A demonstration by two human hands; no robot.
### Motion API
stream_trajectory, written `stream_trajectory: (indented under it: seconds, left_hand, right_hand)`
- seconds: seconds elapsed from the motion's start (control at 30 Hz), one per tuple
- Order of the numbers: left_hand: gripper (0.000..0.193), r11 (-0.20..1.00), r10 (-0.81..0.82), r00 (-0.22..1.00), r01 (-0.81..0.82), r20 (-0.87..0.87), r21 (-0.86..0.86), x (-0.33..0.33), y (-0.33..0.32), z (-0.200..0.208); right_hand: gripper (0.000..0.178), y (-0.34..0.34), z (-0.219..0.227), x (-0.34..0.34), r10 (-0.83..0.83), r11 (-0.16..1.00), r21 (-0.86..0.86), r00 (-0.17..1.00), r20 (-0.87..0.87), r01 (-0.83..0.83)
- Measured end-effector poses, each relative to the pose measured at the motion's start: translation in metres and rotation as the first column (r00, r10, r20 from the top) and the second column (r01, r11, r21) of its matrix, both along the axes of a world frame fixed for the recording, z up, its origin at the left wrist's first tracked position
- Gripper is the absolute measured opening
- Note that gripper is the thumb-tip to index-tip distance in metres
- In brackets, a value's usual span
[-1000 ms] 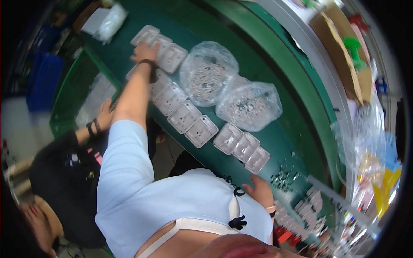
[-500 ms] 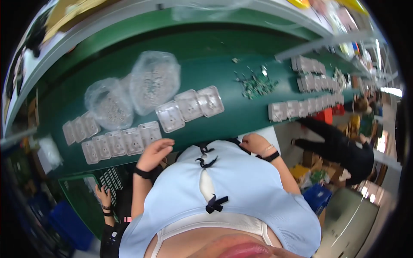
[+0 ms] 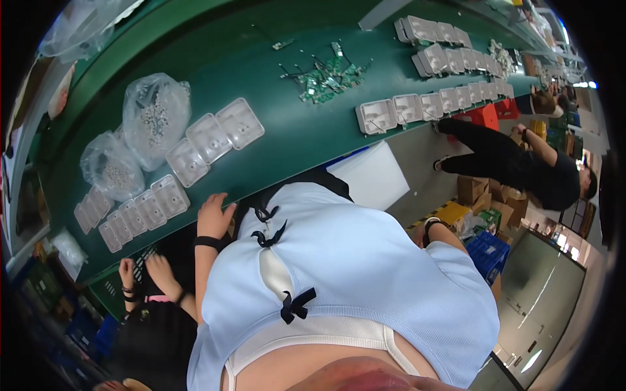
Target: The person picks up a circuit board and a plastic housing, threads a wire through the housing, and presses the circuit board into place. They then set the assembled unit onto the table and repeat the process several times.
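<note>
My left hand is at the front edge of the green table, fingers stretched out and nothing in it. Just beyond it are a row of white plastic trays and three more trays set at a slant. My right hand hangs low at my right side, mostly hidden behind my blue top, so its fingers do not show. Behind the trays stand two clear plastic bags of small white parts. A loose heap of green circuit boards with dark wires lies farther right.
Rows of white trays line the table's right part. A white stool-like surface juts out below the edge. At left, a co-worker's hands are near a green crate. Another person in black stands at right, near cardboard boxes.
My view has swung to the right, so the table's contents shift left. My right hand has dropped from the table edge to my side. The left hand stays near the edge, fingers extended.
</note>
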State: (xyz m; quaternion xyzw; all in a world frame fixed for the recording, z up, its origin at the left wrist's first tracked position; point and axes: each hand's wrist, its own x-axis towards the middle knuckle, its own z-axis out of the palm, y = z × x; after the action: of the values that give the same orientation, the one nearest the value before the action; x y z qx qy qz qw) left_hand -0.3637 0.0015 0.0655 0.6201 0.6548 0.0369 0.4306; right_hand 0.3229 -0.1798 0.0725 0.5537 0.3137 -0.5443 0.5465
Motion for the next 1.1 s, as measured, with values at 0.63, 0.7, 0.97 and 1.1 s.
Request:
stream_trajectory:
  seconds: [0.63,0.7,0.97,1.1]
  left_hand:
    - [0.056,0.924,-0.227,0.973,0.231,-0.05,0.304,0.083,-0.058,-0.038]
    - [0.057,0.91,-0.23,0.973,0.224,-0.024,0.348,0.103,-0.051,-0.046]
    - [0.073,0.83,-0.311,0.95,0.269,0.006,0.489,0.21,0.015,-0.072]
    - [0.082,0.791,-0.365,0.916,0.4,-0.168,0.463,0.253,0.046,-0.1]
  right_hand:
    - [0.067,0.055,-0.071,-0.017,-0.278,0.517,0.85,0.959,0.059,0.098]
    - [0.068,0.072,-0.073,-0.011,-0.22,0.548,0.835,0.971,0.098,0.04]
    - [0.07,0.143,-0.168,0.09,-0.051,0.759,0.639,0.968,0.247,-0.123]
    - [0.072,0.145,-0.264,0.175,0.036,0.793,0.58,0.965,0.26,-0.186]
